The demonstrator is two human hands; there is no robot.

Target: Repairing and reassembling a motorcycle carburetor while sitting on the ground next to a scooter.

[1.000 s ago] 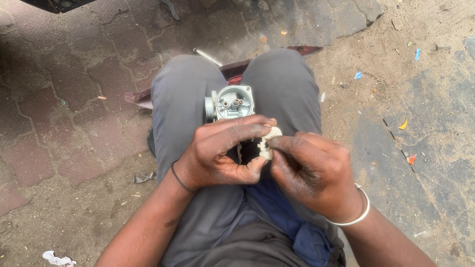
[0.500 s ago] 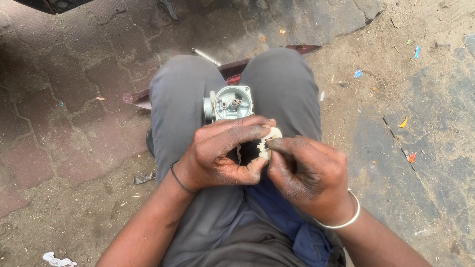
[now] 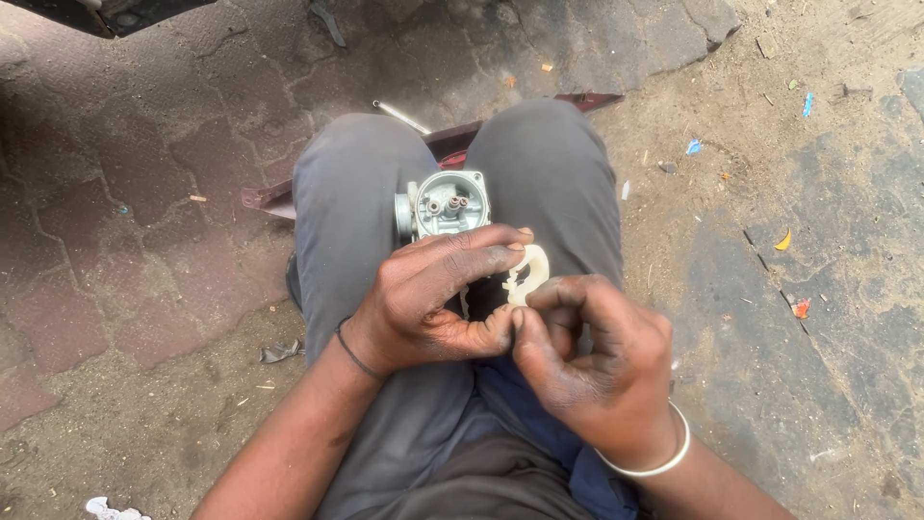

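Note:
I sit with my knees up, both hands over my lap. A small cream-white plastic part [image 3: 526,274], curved like a float, is pinched between the fingers of my left hand [image 3: 433,299] and my right hand [image 3: 587,361]. Just beyond my left hand a grey metal carburetor body [image 3: 445,204] rests between my thighs, open side up, with small brass jets showing. My left wrist carries a thin black band, my right wrist a white bangle.
A dark red flat panel [image 3: 452,140] lies on the ground under my legs, with a thin metal rod [image 3: 402,117] beside it. Brick paving spreads to the left, dirt with small bright litter scraps [image 3: 784,241] to the right.
Both hands have stayed together on the white part, with my fingers shifting slightly around it. The carburetor body has not moved.

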